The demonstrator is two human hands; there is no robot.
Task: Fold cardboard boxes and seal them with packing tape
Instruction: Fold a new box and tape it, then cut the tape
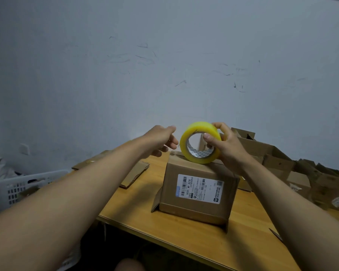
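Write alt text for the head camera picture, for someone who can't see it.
A person's right hand grips a yellow tape roll on top of a labelled cardboard box on a wooden table, while the left hand reaches toward the roll. More cardboard boxes lie at the right.

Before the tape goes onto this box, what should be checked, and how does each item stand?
1. Tape roll held: ok, right hand grips it, thumb through the core.
2. Roll at the box top: ok, over the far edge; contact cannot tell.
3. Left hand free to pull tape: ok, beside the roll, holding nothing.
4. Loose tape end found: cannot tell.
5. Top flaps closed flat: cannot tell, top mostly hidden.
6. Box steady on the table: ok, though bottom flaps splay out.
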